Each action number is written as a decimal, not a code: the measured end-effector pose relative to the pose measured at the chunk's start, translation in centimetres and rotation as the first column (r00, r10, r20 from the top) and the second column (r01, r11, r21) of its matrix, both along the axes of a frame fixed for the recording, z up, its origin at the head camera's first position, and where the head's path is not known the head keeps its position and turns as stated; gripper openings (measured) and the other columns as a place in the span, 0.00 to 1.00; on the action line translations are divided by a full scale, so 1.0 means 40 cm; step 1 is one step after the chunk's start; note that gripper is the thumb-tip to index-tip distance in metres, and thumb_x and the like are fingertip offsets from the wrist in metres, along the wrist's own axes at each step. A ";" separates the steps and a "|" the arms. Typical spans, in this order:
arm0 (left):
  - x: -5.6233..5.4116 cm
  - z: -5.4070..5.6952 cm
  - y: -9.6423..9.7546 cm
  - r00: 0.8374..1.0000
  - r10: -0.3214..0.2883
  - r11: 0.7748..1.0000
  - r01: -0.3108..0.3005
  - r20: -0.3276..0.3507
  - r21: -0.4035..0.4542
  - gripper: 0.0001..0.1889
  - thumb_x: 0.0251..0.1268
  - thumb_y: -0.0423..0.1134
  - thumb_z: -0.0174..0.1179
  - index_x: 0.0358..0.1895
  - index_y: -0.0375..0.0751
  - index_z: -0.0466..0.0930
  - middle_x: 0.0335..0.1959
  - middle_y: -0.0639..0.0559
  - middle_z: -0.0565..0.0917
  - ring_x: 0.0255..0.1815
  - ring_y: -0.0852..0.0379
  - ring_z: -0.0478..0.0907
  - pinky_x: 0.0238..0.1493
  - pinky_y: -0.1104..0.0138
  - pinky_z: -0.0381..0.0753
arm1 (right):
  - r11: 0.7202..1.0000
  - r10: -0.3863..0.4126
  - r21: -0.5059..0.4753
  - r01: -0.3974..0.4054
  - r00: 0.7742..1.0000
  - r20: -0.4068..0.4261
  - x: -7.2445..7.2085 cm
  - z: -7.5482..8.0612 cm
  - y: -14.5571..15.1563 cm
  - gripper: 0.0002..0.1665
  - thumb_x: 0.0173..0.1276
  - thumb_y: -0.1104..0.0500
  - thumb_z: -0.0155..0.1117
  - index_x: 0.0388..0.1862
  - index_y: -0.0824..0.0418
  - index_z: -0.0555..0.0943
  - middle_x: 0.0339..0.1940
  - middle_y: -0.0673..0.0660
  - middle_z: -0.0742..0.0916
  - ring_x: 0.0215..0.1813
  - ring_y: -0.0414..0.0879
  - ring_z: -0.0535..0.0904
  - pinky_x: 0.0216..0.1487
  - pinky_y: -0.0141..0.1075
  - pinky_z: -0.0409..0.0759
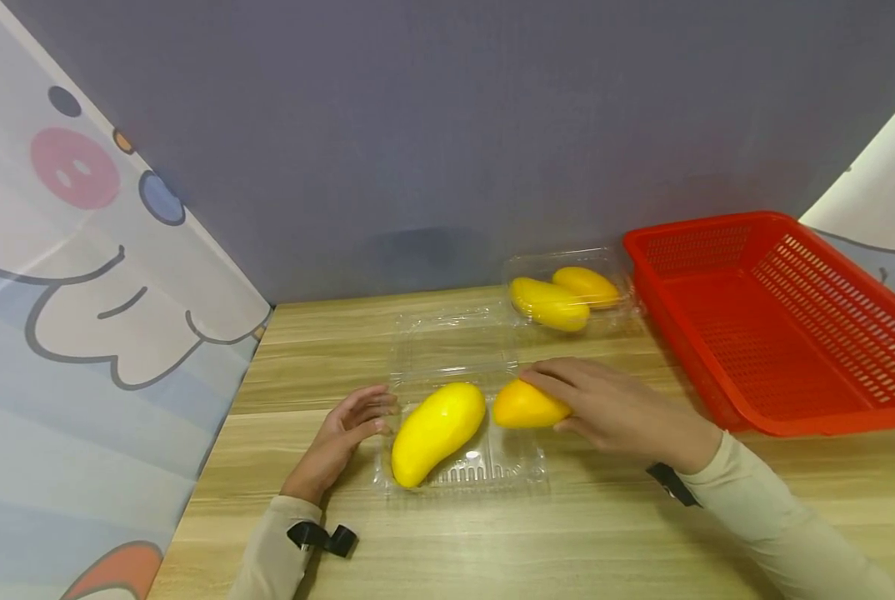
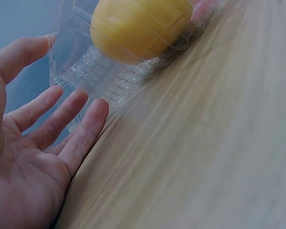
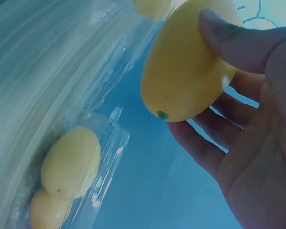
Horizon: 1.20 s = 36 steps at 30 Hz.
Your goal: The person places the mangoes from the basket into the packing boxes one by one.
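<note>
A clear plastic clamshell box (image 1: 518, 467) lies with its lid folded back on the table, a yellow mango (image 1: 437, 433) in its left part. My right hand (image 1: 601, 404) grips an orange-yellow mango (image 1: 526, 406) over the box's right side. In the right wrist view, thumb and fingers wrap this mango (image 3: 181, 71), and a green spot marks its end. At the box's left edge is my left hand (image 1: 346, 433), fingers spread. The left wrist view shows the thumb of this hand (image 2: 38, 143) at the box's clear wall (image 2: 66, 57); whether it touches is hard to tell.
Behind, to the right, a second clear box (image 1: 522, 265) holds two mangoes (image 1: 548, 304). A red plastic basket (image 1: 777, 333) with slotted walls stands at the right. A grey panel (image 1: 417, 150) rises along the table's back edge, and a printed cartoon sheet (image 1: 102, 275) flanks the left.
</note>
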<state>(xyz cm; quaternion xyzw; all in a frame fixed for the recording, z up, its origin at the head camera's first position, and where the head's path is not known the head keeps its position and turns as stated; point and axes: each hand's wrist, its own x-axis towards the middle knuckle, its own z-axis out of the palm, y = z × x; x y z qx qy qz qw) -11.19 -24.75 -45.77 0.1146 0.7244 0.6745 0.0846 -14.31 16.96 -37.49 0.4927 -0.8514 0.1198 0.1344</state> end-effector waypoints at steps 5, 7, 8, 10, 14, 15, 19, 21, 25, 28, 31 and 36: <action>0.000 0.001 0.000 1.000 0.000 1.000 0.000 0.000 0.001 0.29 0.72 0.32 0.56 0.73 0.34 0.60 0.64 0.51 0.76 0.63 0.58 0.75 0.56 0.66 0.83 | 0.998 0.053 0.018 -0.052 0.997 -0.048 0.002 0.001 -0.033 0.46 0.56 0.60 0.78 0.73 0.55 0.69 0.66 0.54 0.79 0.66 0.52 0.76 0.68 0.50 0.75; 0.000 0.001 0.001 1.000 -0.002 1.000 0.002 -0.002 0.003 0.29 0.72 0.31 0.56 0.73 0.34 0.60 0.64 0.50 0.76 0.63 0.58 0.75 0.56 0.66 0.83 | 0.997 0.073 0.039 -0.070 0.995 -0.071 0.005 -0.001 -0.048 0.46 0.55 0.66 0.76 0.73 0.54 0.69 0.66 0.54 0.79 0.66 0.53 0.75 0.68 0.50 0.75; 0.000 0.002 0.001 1.000 -0.003 1.000 0.003 -0.003 0.004 0.29 0.72 0.31 0.56 0.73 0.34 0.60 0.64 0.50 0.76 0.63 0.58 0.75 0.56 0.66 0.83 | 0.996 0.084 0.049 -0.080 0.993 -0.083 0.006 -0.002 -0.056 0.46 0.54 0.69 0.74 0.72 0.54 0.69 0.65 0.54 0.79 0.66 0.53 0.75 0.68 0.50 0.75; 0.000 0.002 0.001 1.000 -0.004 1.000 0.004 -0.005 0.007 0.29 0.72 0.31 0.56 0.73 0.33 0.60 0.64 0.50 0.76 0.63 0.57 0.75 0.56 0.66 0.83 | 0.992 0.107 0.073 -0.099 0.988 -0.111 0.010 -0.005 -0.071 0.49 0.50 0.74 0.73 0.72 0.55 0.69 0.65 0.55 0.79 0.66 0.53 0.75 0.69 0.50 0.74; 0.000 0.003 0.001 1.000 -0.003 1.000 0.003 -0.005 0.006 0.28 0.72 0.31 0.56 0.73 0.34 0.61 0.64 0.50 0.76 0.63 0.57 0.75 0.56 0.66 0.83 | 0.984 0.147 0.120 -0.132 0.980 -0.131 0.019 -0.016 -0.101 0.50 0.48 0.75 0.72 0.72 0.54 0.70 0.66 0.54 0.78 0.67 0.51 0.74 0.70 0.48 0.73; 0.000 0.003 0.001 1.000 -0.005 1.000 0.005 -0.005 0.006 0.28 0.72 0.31 0.56 0.73 0.34 0.61 0.65 0.49 0.76 0.63 0.57 0.75 0.56 0.66 0.83 | 0.981 0.158 0.130 -0.142 0.980 -0.123 0.022 -0.019 -0.108 0.50 0.48 0.75 0.72 0.72 0.54 0.70 0.66 0.54 0.78 0.67 0.51 0.74 0.70 0.48 0.72; 0.000 0.002 0.000 1.000 -0.007 1.000 0.007 -0.006 0.001 0.29 0.72 0.31 0.56 0.73 0.34 0.60 0.66 0.45 0.75 0.63 0.57 0.75 0.56 0.66 0.83 | 0.971 0.191 0.161 -0.179 0.980 -0.058 0.029 -0.029 -0.130 0.48 0.50 0.74 0.72 0.71 0.54 0.71 0.67 0.53 0.78 0.67 0.49 0.74 0.71 0.46 0.72; -0.001 0.003 0.000 1.000 -0.007 1.000 0.007 -0.006 0.000 0.29 0.72 0.31 0.56 0.73 0.34 0.60 0.66 0.43 0.74 0.63 0.57 0.75 0.56 0.66 0.83 | 0.967 0.190 0.175 -0.184 0.981 -0.022 0.031 -0.033 -0.136 0.47 0.52 0.72 0.73 0.72 0.54 0.70 0.67 0.53 0.78 0.67 0.49 0.74 0.71 0.46 0.72; -0.003 0.004 0.001 1.000 -0.005 1.000 0.005 0.000 0.001 0.29 0.72 0.31 0.56 0.73 0.34 0.60 0.66 0.43 0.74 0.63 0.58 0.75 0.56 0.66 0.83 | 0.964 0.161 0.201 -0.174 0.984 0.080 0.029 -0.031 -0.140 0.47 0.54 0.65 0.76 0.73 0.54 0.69 0.69 0.53 0.77 0.69 0.49 0.74 0.72 0.46 0.71; -0.003 0.004 0.000 1.000 -0.004 1.000 0.004 0.003 0.005 0.29 0.72 0.31 0.56 0.73 0.34 0.60 0.65 0.47 0.75 0.63 0.59 0.75 0.56 0.66 0.83 | 0.962 0.144 0.206 -0.179 0.974 0.175 0.023 -0.025 -0.142 0.46 0.55 0.63 0.76 0.74 0.54 0.68 0.70 0.53 0.77 0.71 0.49 0.73 0.73 0.46 0.70; -0.002 0.003 0.000 1.000 -0.007 1.000 0.007 0.002 0.005 0.29 0.72 0.31 0.56 0.73 0.33 0.60 0.64 0.51 0.76 0.63 0.59 0.75 0.56 0.67 0.83 | 0.962 0.139 0.195 -0.191 0.958 0.252 0.015 -0.016 -0.147 0.45 0.55 0.65 0.75 0.73 0.53 0.70 0.69 0.53 0.78 0.70 0.50 0.73 0.73 0.46 0.71; -0.002 0.005 0.001 1.000 -0.009 1.000 0.009 0.001 0.004 0.29 0.72 0.31 0.56 0.73 0.33 0.60 0.64 0.51 0.76 0.63 0.59 0.75 0.56 0.67 0.83 | 0.966 0.107 0.185 -0.181 0.929 0.353 0.006 -0.003 -0.154 0.45 0.54 0.64 0.75 0.71 0.50 0.72 0.68 0.52 0.79 0.69 0.50 0.74 0.72 0.47 0.71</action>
